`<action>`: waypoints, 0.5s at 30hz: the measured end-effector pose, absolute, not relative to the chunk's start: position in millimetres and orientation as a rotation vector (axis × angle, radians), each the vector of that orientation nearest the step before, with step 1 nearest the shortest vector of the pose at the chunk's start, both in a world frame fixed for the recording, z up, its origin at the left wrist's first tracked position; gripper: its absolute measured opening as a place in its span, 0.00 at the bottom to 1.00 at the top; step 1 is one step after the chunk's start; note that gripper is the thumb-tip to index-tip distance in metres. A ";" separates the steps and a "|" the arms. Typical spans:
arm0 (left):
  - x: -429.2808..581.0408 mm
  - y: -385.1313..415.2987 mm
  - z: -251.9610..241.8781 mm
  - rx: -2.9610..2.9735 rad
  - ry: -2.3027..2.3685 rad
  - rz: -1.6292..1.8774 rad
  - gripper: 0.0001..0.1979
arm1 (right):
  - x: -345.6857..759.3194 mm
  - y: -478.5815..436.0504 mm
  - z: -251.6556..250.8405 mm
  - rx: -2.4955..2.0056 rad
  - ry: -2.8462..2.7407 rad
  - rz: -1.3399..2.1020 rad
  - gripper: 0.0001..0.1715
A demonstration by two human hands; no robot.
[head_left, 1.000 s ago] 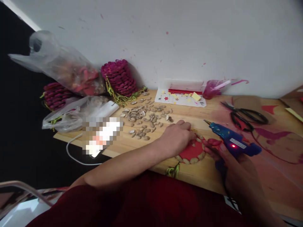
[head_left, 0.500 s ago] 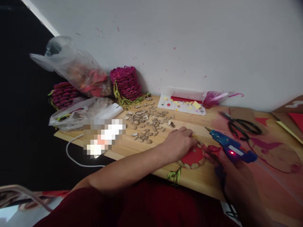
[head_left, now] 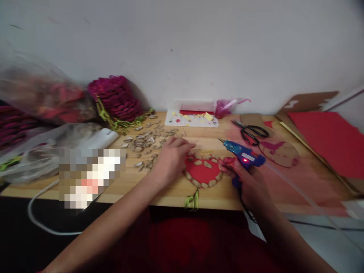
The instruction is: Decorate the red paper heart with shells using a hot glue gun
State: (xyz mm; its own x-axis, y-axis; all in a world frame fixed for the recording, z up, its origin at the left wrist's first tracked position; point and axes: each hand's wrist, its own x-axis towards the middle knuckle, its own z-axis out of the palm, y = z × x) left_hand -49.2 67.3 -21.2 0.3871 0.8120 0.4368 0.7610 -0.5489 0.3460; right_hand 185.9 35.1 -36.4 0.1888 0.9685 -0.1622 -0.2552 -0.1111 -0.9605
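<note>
A red heart-shaped piece (head_left: 202, 171) lies on the wooden table (head_left: 170, 189), edged with several pale shells, with a green tassel (head_left: 192, 200) at its lower tip. My left hand (head_left: 170, 159) rests at the heart's left edge, fingers curled over the shells there; what they hold is hidden. My right hand (head_left: 247, 182) grips a blue glue gun (head_left: 242, 156) just right of the heart, its red light on and its nozzle pointing left and away. A loose pile of shells (head_left: 145, 142) lies behind my left hand.
Black scissors (head_left: 251, 132) lie behind the glue gun. Red sheets (head_left: 324, 140) and cardboard cover the right side. Magenta woven stacks (head_left: 115, 96), plastic bags (head_left: 42, 94) and a white cable (head_left: 40, 223) crowd the left. A star sheet (head_left: 190, 118) sits by the wall.
The view has swung right and is blurred. Both hands stay at the red heart; more of the heart shows between them, and the red sheets at the right have come into view.
</note>
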 end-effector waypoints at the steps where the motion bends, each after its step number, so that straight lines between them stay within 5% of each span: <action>1: -51.4 65.4 -21.0 2.552 1.442 0.879 0.17 | 185.8 35.3 -37.5 -1.209 -0.804 1.253 0.18; 15: -13.4 33.8 -21.9 3.018 1.235 0.334 0.18 | 189.8 33.1 -36.4 -1.284 -0.778 1.265 0.16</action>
